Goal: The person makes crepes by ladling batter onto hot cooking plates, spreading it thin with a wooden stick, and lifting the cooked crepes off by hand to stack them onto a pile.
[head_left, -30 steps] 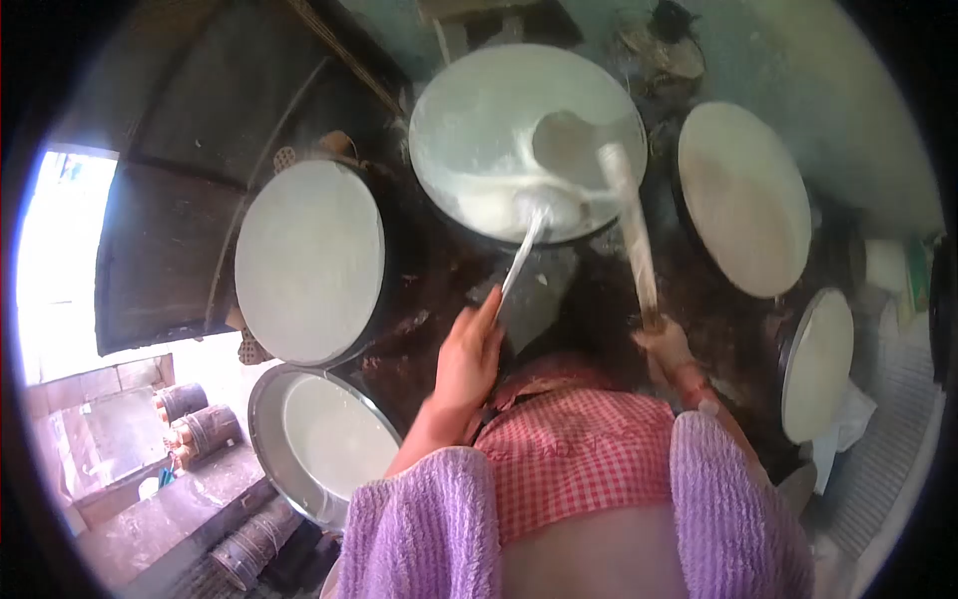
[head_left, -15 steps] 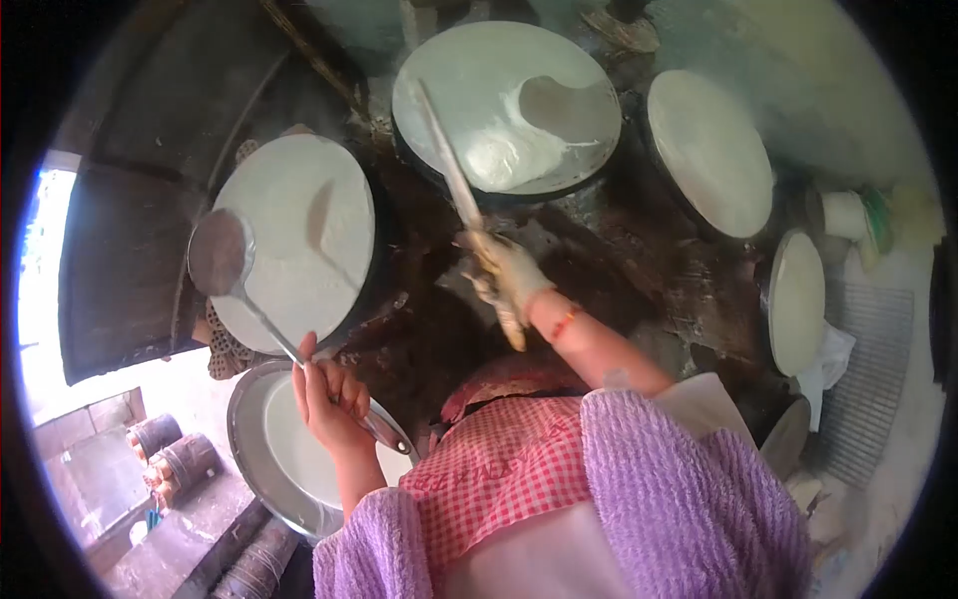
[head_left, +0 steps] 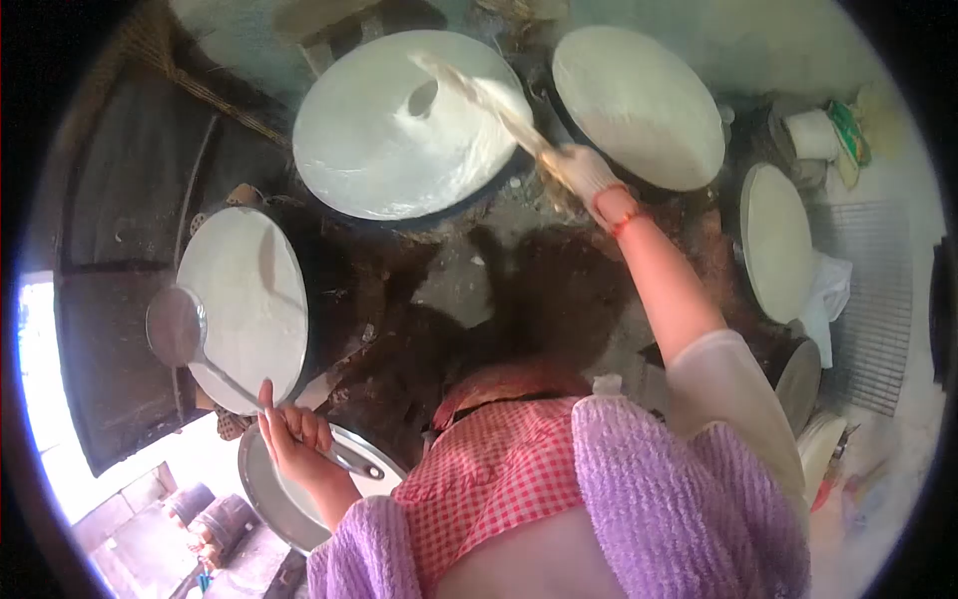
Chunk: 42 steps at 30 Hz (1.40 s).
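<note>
My left hand (head_left: 294, 439) is closed round the handle of a ladle (head_left: 176, 326). The ladle's round bowl hangs at the left edge of a white-covered round pan (head_left: 244, 309). Reaching forward, my right hand (head_left: 581, 176) grips a long flat stick (head_left: 499, 118), blurred by motion. It slants over the far round pan (head_left: 369, 180), its tip above the white layer. A thicker wet streak of white lies under the stick, beside a dark oval patch. The right hand looks pale, perhaps gloved, with a red band (head_left: 619, 212) at the wrist.
More white-topped round pans stand at the back right (head_left: 639, 110) and right (head_left: 776, 245). A metal basin (head_left: 261, 489) with white contents sits below my left hand. A dark stained surface (head_left: 539, 290) lies between the pans. White cloth (head_left: 828, 295) and a grating (head_left: 868, 309) are at right.
The view has shifted. My right hand has moved forward with the stick over the far pan, whose large dark area is now mostly white. My left hand still holds the ladle at the left pan.
</note>
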### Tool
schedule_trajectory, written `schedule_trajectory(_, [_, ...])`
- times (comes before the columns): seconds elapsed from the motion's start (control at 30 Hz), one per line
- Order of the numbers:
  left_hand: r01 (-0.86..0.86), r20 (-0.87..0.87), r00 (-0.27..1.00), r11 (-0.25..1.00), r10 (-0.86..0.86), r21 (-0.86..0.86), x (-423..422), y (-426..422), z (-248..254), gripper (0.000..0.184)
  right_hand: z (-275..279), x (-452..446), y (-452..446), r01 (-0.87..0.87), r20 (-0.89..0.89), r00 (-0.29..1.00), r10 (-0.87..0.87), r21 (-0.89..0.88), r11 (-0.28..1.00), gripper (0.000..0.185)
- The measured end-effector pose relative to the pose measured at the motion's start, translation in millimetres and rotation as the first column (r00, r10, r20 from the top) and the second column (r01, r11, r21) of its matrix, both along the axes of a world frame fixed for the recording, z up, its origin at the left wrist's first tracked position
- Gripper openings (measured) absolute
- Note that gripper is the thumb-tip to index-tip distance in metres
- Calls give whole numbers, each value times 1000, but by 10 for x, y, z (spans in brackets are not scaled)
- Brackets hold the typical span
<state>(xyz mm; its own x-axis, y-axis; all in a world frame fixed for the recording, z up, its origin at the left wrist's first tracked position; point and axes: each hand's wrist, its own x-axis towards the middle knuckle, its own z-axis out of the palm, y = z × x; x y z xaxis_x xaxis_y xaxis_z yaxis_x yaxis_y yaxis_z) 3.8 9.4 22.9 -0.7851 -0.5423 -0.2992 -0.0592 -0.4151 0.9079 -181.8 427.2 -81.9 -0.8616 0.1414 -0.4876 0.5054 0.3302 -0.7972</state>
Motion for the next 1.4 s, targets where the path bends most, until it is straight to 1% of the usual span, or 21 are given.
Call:
schedule_trajectory(0.03, [1,11,1000,1000,-1,2,-48,89,37,38,-95,-78,18,-65,-100,991,85,190,980,45])
schedule_trajectory(0.1, [77,-45,996,997,-76,25,-92,124,20,38,361,297,-264,-140,-34,987,156,286,948,49])
schedule_trajectory(0.17, [63,-31,998,997,-62,42,-149,269,80,38,155,808,-290,-197,-205,872,445,685,701,48])
schedule_trajectory(0.23, [67,-32,997,998,-67,11,-161,400,113,37,-129,1206,-126,-310,-23,930,367,486,817,49])
schedule_trajectory(0.3, [48,37,998,998,-46,-36,-178,496,117,36,-83,1091,110,-37,155,988,16,130,991,50])
schedule_trajectory(0.37, [68,18,998,997,-68,-27,-237,571,25,34,-162,631,195,128,44,992,-122,-187,974,39])
schedule_trajectory(0.4, [85,40,996,996,-84,-35,-269,640,8,34,-92,333,165,98,23,995,-96,-357,929,35])
schedule_trajectory(0.47, [80,80,994,996,-76,-48,-304,805,-2,33,45,-243,20,63,46,998,-48,-410,910,34])
schedule_trajectory(0.5, [81,88,993,995,-76,-62,-311,884,20,33,94,-545,-111,86,157,987,-38,-311,946,35])
schedule_trajectory(0.53, [87,91,992,994,-82,-60,-321,951,56,33,-27,-706,-198,27,123,992,15,-334,942,37])
schedule_trajectory(0.57, [96,87,992,994,-91,-50,-335,996,89,33,439,-602,-265,52,222,974,47,-418,907,37])
schedule_trajectory(0.63, [117,79,990,992,-114,-41,-310,1049,156,33,565,-399,-138,-145,-40,989,140,-378,914,56])
schedule_trajectory(0.7, [120,98,990,980,-105,-157,-288,1074,244,32,470,-100,49,26,-196,973,-126,-444,896,58])
schedule_trajectory(0.77, [122,68,991,981,-112,-153,-299,1060,189,33,91,60,298,118,-101,979,-177,-426,897,54])
schedule_trajectory(0.83, [151,186,976,970,-115,-190,-317,1061,75,34,111,254,-57,157,35,987,-154,-320,934,49])
schedule_trajectory(0.9, [258,284,936,954,-208,-151,-439,1104,-95,33,191,298,-416,60,19,998,-57,-406,912,48])
schedule_trajectory(1.03, [343,174,933,923,-314,-175,-566,1253,64,35,360,180,-219,-44,-68,997,21,-365,930,49])
schedule_trajectory(1.1, [320,101,947,922,-305,-216,-660,1343,196,35,164,64,17,115,-22,991,-131,-360,926,49])
schedule_trajectory(1.17, [405,138,914,857,-381,-320,-860,1408,291,36,166,-153,-5,222,57,974,-220,-446,867,46])
schedule_trajectory(1.33, [547,268,832,799,-486,-248,-1499,1568,302,37,285,-141,-378,-57,75,993,91,-369,928,43])
schedule_trajectory(1.4, [533,212,835,842,-507,-86,-1576,1574,309,38,376,99,-302,-156,55,979,196,-413,897,39])
